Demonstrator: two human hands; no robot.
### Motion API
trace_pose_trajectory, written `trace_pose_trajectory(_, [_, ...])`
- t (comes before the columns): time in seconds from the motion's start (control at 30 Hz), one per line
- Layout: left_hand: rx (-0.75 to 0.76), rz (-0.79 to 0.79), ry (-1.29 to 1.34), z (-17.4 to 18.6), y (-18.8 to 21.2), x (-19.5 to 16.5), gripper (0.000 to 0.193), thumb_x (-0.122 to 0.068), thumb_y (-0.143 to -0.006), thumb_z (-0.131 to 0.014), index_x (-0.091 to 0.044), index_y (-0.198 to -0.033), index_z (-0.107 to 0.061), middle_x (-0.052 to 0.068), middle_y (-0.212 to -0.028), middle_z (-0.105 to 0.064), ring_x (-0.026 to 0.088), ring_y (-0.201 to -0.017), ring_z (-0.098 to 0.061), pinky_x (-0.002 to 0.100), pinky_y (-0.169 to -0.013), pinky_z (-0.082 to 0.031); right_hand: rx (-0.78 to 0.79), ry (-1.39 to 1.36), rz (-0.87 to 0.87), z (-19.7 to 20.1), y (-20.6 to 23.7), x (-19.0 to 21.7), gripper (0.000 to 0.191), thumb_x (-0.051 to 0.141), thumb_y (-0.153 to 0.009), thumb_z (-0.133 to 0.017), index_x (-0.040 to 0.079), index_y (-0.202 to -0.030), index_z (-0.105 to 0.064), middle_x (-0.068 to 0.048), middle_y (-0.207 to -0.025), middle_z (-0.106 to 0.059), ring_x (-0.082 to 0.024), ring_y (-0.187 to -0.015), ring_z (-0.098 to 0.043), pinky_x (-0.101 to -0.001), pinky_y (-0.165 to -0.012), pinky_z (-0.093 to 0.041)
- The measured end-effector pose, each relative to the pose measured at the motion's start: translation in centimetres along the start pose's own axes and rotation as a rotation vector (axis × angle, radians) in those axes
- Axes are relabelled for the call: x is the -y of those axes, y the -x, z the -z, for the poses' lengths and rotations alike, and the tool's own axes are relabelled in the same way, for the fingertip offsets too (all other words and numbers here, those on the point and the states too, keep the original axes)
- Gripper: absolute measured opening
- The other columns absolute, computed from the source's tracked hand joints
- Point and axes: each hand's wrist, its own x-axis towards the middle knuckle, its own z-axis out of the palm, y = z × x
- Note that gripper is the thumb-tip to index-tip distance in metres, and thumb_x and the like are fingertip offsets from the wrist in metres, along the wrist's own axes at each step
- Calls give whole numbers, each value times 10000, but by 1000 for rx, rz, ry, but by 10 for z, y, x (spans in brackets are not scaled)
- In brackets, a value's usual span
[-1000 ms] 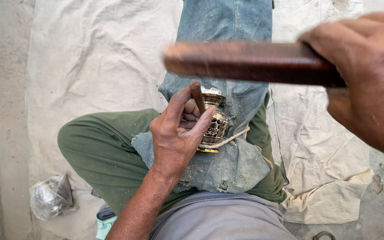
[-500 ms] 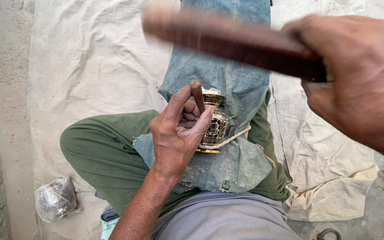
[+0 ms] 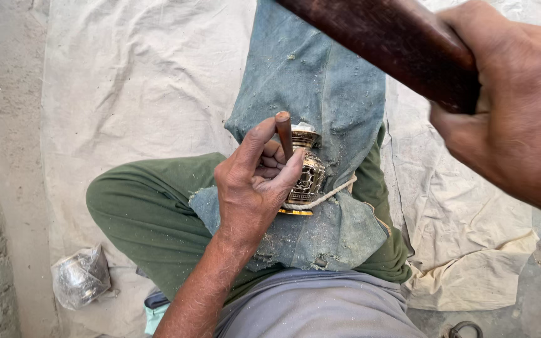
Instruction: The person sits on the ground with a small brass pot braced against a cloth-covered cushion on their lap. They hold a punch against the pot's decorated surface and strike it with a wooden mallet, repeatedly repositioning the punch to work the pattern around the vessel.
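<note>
Much of the small pierced brass cup [image 3: 308, 175] is hidden behind the left hand [image 3: 255, 188], so only its rim, part of its openwork wall and its base edge can be seen. It is set on a worn, dusty blue denim cloth [image 3: 320, 94] draped over a bent leg in green trousers [image 3: 145, 206], and a pale cord [image 3: 320, 199] is passed around its foot. A short, dark, rod-like metal punch [image 3: 284, 133] is pinched upright between the left thumb and fingers, its tip concealed against the cup. The right hand [image 3: 521, 125], near the lens and cut off at the frame's right edge, is closed fully around a thick dark wooden handle [image 3: 396, 44], whose far end is out of view. A crumpled plastic bag [image 3: 81, 276] is seen at near left on the creased, off-white canvas sheet [image 3: 139, 81].
</note>
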Motion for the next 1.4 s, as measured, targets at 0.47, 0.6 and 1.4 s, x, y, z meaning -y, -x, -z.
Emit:
trace_pose_trajectory(0.47, [-2,4,12,-1,-1,0,465,-92,-936,-815,-107,-1360,-625,-32,-844,-662,5,-757,-655,180,-696,-636,142,29,-127,3,-3,3,323,142,-1014,-691,125,-1325,-607,-83,-802,-676,-191,-681,-712,-338,-671,-624])
trace_pose_trajectory(0.6, [2,-15,6,0,-1,-3,448,-86,-940,-812,-108,-1350,-634,-29,-862,-675,2,-773,-657,184,-722,-639,26,-13,66,2,-5,5,354,60,-907,-716,104,-1251,-642,-83,-850,-698,-191,-775,-721,-373,-803,-607])
trace_pose_trajectory(1.4, [-72,-87,-11,0,-1,-19,434,-44,-927,-813,-68,-1327,-646,12,-925,-653,46,-818,-675,203,-730,-646,132,205,-33,-16,11,-23,307,106,-874,-776,76,-1147,-639,-93,-847,-712,-226,-726,-716,-366,-695,-585])
